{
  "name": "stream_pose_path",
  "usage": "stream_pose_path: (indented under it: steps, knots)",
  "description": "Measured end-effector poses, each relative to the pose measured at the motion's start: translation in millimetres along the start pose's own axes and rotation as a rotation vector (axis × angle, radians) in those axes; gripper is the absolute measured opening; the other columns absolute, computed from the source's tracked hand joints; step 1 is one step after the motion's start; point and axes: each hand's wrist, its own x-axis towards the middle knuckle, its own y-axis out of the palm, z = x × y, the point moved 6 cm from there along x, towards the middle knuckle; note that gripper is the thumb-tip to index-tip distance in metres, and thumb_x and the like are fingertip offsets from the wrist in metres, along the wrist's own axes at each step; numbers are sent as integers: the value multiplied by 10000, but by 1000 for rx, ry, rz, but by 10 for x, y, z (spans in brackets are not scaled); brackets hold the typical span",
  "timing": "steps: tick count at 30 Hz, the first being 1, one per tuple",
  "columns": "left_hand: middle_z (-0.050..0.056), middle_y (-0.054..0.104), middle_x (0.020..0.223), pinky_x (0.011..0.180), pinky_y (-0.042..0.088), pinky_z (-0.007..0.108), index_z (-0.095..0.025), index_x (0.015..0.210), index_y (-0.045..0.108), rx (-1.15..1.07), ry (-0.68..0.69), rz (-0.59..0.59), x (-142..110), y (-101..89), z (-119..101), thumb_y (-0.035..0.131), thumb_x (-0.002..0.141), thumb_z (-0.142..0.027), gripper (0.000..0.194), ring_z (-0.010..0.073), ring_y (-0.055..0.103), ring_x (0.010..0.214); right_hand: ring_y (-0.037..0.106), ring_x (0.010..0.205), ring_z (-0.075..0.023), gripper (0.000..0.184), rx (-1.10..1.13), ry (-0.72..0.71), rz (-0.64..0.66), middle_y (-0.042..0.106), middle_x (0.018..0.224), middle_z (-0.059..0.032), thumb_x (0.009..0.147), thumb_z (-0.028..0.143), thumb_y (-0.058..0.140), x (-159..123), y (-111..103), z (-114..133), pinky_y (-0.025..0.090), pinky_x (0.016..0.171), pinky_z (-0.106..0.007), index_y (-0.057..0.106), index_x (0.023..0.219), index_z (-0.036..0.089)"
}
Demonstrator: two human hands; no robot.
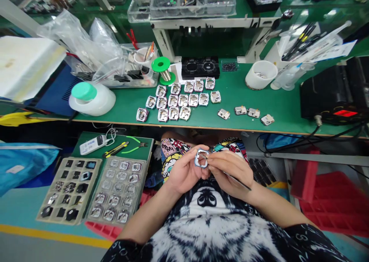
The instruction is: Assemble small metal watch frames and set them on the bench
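Note:
Above my lap, my left hand [184,169] grips a small metal watch case [197,160] between thumb and fingers, its open middle facing up. My right hand [232,171] is closed round slim dark tweezers [238,182], whose back end sticks out past the palm. The tweezers' tips reach into the opening of the case; what they touch there is too small to make out. On the bench ahead, several similar watch cases [183,100] lie in loose rows. Right of them are several small flat metal modules [240,110].
A solder spool [165,75], a white bottle [93,100] and a white cup [261,75] stand on the green bench [282,100]. A black station [331,96] with a red display sits right. Compartment trays [91,192], green-handled cutters [134,146] and a yellow knife [115,149] lie lower left.

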Motion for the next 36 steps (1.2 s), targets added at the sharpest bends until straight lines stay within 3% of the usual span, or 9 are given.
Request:
stream_pose_path:
  steps: [7, 13, 19, 29, 36]
  knots:
    - [49, 701, 806, 568, 602, 281, -151, 1223, 742, -10, 24, 24, 72, -8, 69, 657, 1044, -356, 285, 200, 724, 632, 798, 1007, -228, 334, -100, 41, 1, 814, 1117, -93, 918, 2, 721, -84, -42, -64, 654, 939, -382, 756, 1194, 188]
    - [131, 760, 965, 546, 573, 288, -134, 1184, 759, -24, 46, 51, 201, -25, 53, 663, 1019, -368, 302, 216, 736, 645, 787, 1037, -258, 297, -132, 54, -65, 807, 1129, -87, 917, 28, 734, -153, -124, -254, 651, 943, -407, 780, 1145, 213]
    - [169, 762, 978, 587, 561, 316, -112, 1179, 761, -48, 63, 72, 183, -37, 30, 655, 1015, -364, 320, 234, 738, 662, 795, 970, -258, 195, -136, 97, -82, 812, 1071, -86, 940, 85, 730, -146, -116, -261, 674, 871, -393, 795, 1067, 217]
    - [134, 760, 945, 566, 559, 304, -128, 1202, 757, -38, 81, 108, 202, -26, -10, 681, 998, -359, 318, 234, 747, 654, 799, 934, -252, 146, -153, 118, -65, 815, 1042, -79, 963, 140, 719, -116, -85, -197, 681, 838, -373, 799, 1048, 227]
    - [77, 714, 894, 568, 587, 293, -125, 1217, 746, -24, 76, 68, 72, 24, -74, 695, 1004, -359, 320, 204, 725, 648, 795, 967, -253, 241, -118, 109, -30, 818, 1053, -83, 931, 69, 729, -26, -18, -121, 669, 886, -401, 788, 1102, 227]
